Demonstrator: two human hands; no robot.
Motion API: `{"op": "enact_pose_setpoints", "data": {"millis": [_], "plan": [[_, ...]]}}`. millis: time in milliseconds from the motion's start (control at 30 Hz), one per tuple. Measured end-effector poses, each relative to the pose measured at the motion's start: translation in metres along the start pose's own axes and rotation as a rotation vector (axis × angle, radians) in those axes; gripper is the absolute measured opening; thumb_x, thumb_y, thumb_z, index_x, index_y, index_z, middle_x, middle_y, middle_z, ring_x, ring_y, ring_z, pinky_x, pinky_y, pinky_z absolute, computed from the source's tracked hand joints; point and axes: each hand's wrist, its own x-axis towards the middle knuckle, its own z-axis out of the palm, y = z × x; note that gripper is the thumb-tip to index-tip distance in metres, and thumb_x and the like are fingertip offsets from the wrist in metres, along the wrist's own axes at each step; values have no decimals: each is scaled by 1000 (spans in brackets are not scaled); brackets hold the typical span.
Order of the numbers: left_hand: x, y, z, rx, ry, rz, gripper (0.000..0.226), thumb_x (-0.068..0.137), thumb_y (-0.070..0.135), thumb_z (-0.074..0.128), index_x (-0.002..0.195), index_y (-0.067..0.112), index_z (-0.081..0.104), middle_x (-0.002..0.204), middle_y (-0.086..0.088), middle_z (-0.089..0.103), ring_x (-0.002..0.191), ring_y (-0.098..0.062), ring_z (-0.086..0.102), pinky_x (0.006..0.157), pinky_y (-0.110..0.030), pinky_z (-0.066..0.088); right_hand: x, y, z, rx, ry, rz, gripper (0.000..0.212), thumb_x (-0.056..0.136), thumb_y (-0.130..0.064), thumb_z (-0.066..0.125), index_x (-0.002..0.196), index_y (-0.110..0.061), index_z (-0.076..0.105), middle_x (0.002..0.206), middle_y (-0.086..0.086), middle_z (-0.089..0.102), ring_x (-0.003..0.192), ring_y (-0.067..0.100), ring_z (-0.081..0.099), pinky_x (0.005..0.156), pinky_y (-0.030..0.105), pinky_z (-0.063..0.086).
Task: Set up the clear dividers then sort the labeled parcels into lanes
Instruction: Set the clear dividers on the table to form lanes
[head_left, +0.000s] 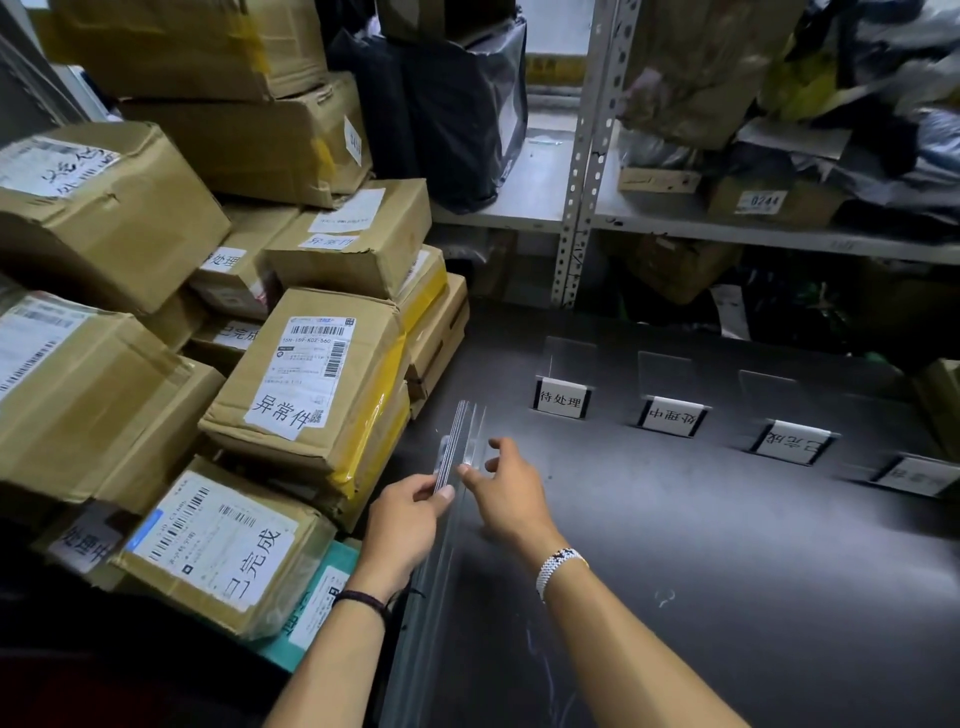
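Note:
A stack of clear dividers (457, 441) stands on edge at the left side of the dark table (701, 545). My left hand (408, 514) pinches the near end of the stack between thumb and fingers. My right hand (511, 491) touches a clear divider just right of the stack with its fingertips. Labeled cardboard parcels (306, 379) are piled to the left of the table. Several clear label stands with white cards (563, 397) run in a row across the table's far side.
A metal shelf rack (582, 171) with bags and boxes stands behind the table. A teal parcel (317, 603) lies by my left forearm. Another box (943, 400) sits at the table's far right edge.

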Motion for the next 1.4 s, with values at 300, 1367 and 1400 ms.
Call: {"op": "enact_pose_setpoints", "data": {"millis": [300,1367,1400], "plan": [[-15,3,-3,513,107,232,16,100,25,54,106,12,60,104,-12,69,97,-36,64,75,-39,47,4,-3,4,-114,15,30,53,90,-28,55,139,-14,44,116,14,67,104,34,65,89,43,56],[-32,11,26,855,200,467,47,86,28,71,127,10,57,124,-8,58,113,-23,54,88,-33,51,-14,46,-111,-440,136,186,25,84,-4,41,63,-16,38,100,25,72,91,43,72,80,43,61],[-42,15,38,794,201,581,48,84,30,72,125,12,58,122,-7,58,111,-23,54,89,-34,51,-12,50,-116,-425,132,190,23,85,-5,42,63,-14,41,99,26,72,90,44,72,79,45,61]]}}
